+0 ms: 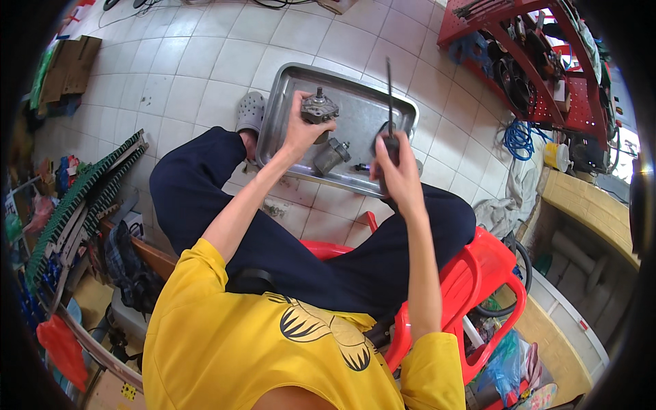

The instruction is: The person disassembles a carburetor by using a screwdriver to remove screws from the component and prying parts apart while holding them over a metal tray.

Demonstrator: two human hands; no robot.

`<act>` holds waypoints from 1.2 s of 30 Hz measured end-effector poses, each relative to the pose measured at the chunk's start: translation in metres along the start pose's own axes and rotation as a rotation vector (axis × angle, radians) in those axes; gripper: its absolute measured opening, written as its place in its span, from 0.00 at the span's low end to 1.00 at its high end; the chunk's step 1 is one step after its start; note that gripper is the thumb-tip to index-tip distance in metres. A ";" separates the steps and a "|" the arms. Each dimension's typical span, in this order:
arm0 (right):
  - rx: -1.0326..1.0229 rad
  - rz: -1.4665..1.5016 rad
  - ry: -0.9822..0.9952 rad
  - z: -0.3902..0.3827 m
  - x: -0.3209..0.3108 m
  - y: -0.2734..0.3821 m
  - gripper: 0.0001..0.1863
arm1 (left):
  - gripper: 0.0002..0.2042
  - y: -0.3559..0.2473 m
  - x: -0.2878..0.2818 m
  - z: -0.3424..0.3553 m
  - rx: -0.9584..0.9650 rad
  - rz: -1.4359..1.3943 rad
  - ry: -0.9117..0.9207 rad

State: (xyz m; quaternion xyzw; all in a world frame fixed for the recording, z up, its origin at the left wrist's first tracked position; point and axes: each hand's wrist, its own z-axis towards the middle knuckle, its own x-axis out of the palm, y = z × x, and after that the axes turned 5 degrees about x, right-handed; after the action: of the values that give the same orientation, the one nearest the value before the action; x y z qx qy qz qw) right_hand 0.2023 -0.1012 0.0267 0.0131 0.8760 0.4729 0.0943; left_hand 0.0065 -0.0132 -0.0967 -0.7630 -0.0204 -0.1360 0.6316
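Observation:
My left hand [301, 130] grips a grey metal engine part [318, 108] with a short shaft on top, lifted above the steel tray [290, 85]. My right hand [396, 167] is closed around the black handle of a long screwdriver [389, 96], whose shaft points away from me over the tray. A second grey cylindrical part [330, 156] lies in the tray between the two hands, with a small dark piece [360, 167] beside it.
I sit on a red plastic chair [478, 273] over a white tiled floor [205, 55]. A grey clog [250, 111] touches the tray's left side. A red tool rack [519, 55] stands at the upper right, green toothed strips [82, 198] at the left.

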 end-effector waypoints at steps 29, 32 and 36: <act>0.013 -0.506 0.367 0.059 -0.062 0.068 0.16 | 0.33 -0.016 -0.020 0.012 -0.164 -0.055 -0.316; 0.004 -0.507 0.377 0.060 -0.063 0.067 0.15 | 0.33 -0.014 -0.020 0.012 -0.161 -0.044 -0.307; 0.014 -0.504 0.378 0.060 -0.063 0.064 0.15 | 0.34 -0.014 -0.020 0.012 -0.166 -0.037 -0.307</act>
State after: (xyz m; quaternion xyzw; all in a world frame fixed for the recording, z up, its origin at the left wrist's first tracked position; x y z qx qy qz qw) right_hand 0.2703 -0.0236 0.0575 -0.2917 0.8568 0.4229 0.0438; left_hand -0.0134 0.0042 -0.0900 -0.8238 -0.1194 -0.0307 0.5533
